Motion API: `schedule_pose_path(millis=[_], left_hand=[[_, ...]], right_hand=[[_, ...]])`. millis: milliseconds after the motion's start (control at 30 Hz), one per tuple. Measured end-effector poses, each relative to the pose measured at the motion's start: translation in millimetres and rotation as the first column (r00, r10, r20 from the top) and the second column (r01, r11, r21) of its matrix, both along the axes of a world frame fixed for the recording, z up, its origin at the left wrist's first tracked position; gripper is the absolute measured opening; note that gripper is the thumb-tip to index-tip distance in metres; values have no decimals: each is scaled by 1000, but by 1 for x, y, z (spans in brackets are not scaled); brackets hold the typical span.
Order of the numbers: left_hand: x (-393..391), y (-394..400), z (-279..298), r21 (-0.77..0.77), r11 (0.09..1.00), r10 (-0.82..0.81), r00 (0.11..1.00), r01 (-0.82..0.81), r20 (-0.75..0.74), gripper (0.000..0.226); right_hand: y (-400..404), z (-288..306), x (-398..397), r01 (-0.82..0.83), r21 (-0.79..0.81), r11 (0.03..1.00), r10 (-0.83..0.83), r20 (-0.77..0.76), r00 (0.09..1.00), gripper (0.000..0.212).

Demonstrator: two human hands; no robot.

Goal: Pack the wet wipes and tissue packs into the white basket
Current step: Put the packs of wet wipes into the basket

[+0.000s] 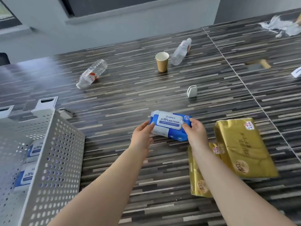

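Both hands gripped one blue and white plastic wet wipes pack (pixel 170 126) from opposite short ends. Left hand (pixel 142 133) was curled partly around the left end, fingertips on the top face. Right hand (pixel 194 132) was curled around the right end, thumb on top. Whether the pack rested on the striped dark wood-pattern desk (pixel 130 88) or was raised just above it could not be determined. Two gold foil-wrapped tissue packs (pixel 241 149) lay just right of the right forearm, the larger overlapping the smaller. A white perforated metal basket (pixel 53 160) stood well left of the hands, with two further blue and white wipes packs (pixel 31 160) inside.
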State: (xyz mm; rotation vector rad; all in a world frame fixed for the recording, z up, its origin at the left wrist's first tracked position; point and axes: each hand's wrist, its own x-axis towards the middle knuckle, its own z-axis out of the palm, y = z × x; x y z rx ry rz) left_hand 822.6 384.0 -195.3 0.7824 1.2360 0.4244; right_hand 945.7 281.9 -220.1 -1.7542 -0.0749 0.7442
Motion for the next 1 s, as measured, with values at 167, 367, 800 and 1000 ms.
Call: schedule_pose_path(millis=[167, 367, 800, 1000], left_hand=[[22, 27, -18, 113, 985, -98, 968, 127, -230, 63], [45, 57, -47, 47, 949, -278, 896, 312, -347, 79], [41, 55, -67, 62, 948, -289, 924, 314, -250, 42], [3, 49, -31, 106, 990, -94, 995, 98, -44, 48]], right_hand=[[19, -17, 22, -100, -193, 976, 105, 12, 994, 52], [38, -34, 39, -66, -233, 970, 28, -164, 986, 70], [43, -34, 25, -21, -216, 976, 22, 1, 1000, 70], [48, -2, -5, -39, -56, 998, 41, 43, 998, 65]])
